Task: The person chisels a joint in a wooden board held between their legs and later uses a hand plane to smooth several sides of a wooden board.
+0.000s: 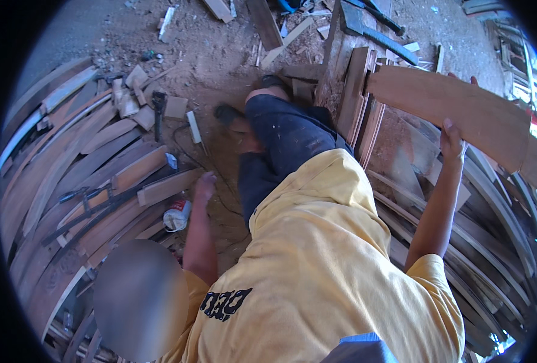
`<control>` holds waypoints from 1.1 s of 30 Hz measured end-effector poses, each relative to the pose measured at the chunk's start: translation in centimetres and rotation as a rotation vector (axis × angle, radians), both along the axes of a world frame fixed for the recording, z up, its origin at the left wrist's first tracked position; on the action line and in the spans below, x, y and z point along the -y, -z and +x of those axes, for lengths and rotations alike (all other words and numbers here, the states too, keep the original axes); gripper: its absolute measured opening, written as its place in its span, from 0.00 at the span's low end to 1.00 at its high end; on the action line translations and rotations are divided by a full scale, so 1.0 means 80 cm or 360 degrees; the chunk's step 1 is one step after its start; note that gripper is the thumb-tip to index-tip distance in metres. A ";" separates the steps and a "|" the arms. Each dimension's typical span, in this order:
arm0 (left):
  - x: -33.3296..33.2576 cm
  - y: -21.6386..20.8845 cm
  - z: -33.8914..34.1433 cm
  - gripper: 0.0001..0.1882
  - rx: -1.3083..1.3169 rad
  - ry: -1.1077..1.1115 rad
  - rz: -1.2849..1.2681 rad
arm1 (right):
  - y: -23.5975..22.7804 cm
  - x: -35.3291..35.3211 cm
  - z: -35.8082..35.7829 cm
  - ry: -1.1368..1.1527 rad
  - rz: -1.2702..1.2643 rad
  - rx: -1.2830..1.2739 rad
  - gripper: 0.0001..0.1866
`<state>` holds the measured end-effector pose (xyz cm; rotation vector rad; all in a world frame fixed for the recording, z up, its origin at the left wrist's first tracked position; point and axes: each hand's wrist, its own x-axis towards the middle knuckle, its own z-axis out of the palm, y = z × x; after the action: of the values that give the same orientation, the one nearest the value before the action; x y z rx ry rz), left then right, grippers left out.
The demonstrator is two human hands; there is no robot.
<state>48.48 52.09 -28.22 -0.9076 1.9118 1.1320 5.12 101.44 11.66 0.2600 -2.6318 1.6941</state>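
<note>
My right hand [453,140] grips a wide, flat wooden board [444,97] with one slightly curved edge. Its thumb lies on the near face, and fingertips show past the far edge. The board's left end is close to a stack of upright planks [356,91]. At the left, my left hand [205,186] is low beside the end of a short wooden piece [167,186]. Its fingers look smeared and I cannot make out whether they touch anything. A white tub [178,215] with red marking lies just below that piece.
Curved timber pieces [69,151] are piled at the left, with a bar clamp [82,209] across them. More long boards [480,224] lie at the right. Dark metal tools [380,39] rest on a wooden block ahead. Offcuts [286,42] and a cord [187,154] are on the dirt floor.
</note>
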 end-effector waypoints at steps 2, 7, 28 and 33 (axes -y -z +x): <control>0.082 0.033 0.023 0.26 -0.0059 -0.0045 -0.0107 | 0.003 0.012 0.005 -0.0091 -0.0039 0.0012 0.55; 0.099 0.062 -0.070 0.22 -0.0180 -0.0800 0.0008 | 0.021 -0.072 0.022 0.0252 0.0019 0.0374 0.46; -0.034 -0.126 -0.219 0.19 -0.0770 -0.0277 -0.0298 | 0.069 -0.068 0.004 0.0276 -0.0162 0.0294 0.46; -0.044 -0.129 -0.210 0.19 -0.0694 -0.0286 -0.0356 | 0.079 -0.079 0.008 0.0240 -0.0190 0.0193 0.39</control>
<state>31.68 55.63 -17.91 -1.0331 2.3855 1.3234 5.77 107.78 5.37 -0.0427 -2.5420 1.8616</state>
